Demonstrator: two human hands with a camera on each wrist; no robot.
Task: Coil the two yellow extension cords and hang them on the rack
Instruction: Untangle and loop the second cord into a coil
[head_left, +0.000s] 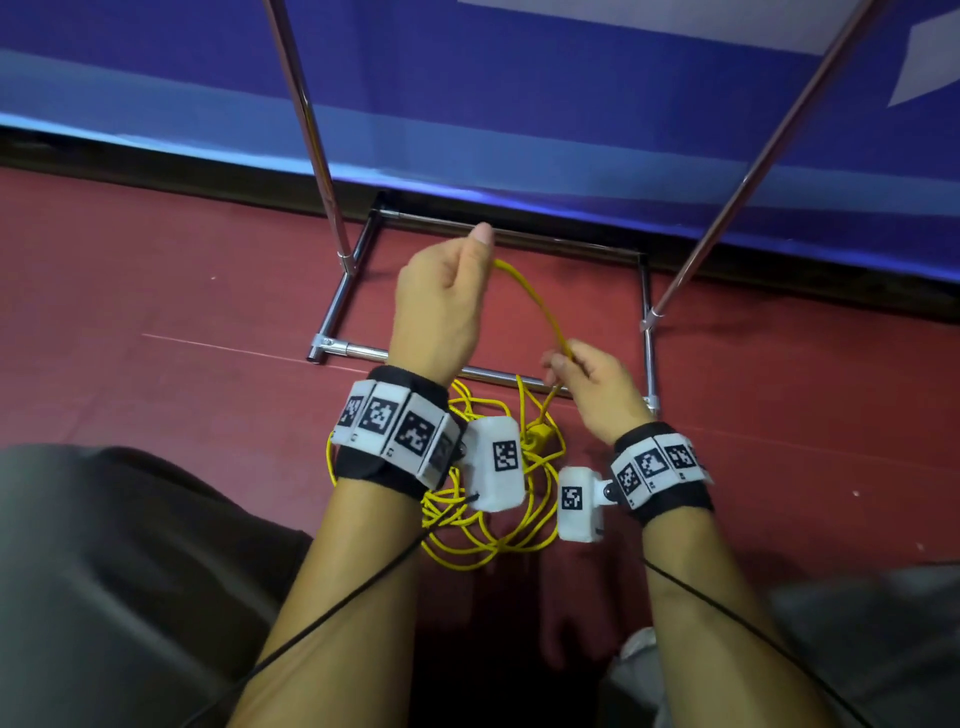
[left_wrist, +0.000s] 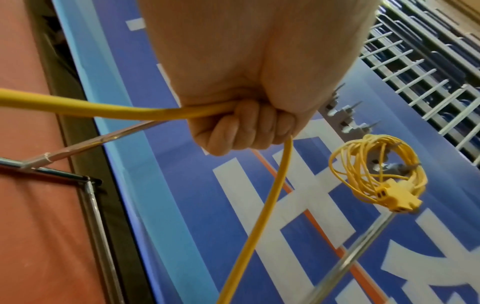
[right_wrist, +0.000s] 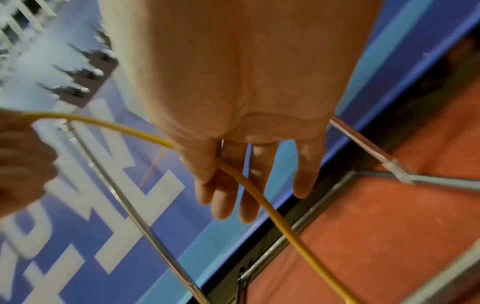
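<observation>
Red floor (head_left: 156, 291) and a blue banner back the rack (head_left: 332, 218), where the left hand (head_left: 441, 306) clenches the loose cord (head_left: 535, 301); the right hand (head_left: 597, 384) pinches it lightly. One coiled cord (left_wrist: 376, 170) already hangs, so the second is being wound. Next, likely feed slack from the floor tangle (head_left: 483, 525) into even loops.

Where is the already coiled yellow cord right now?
The coiled cord shows only in the left wrist view, at right, hanging on the rack's hooks above a chrome upright, its yellow socket block lowest.
</observation>
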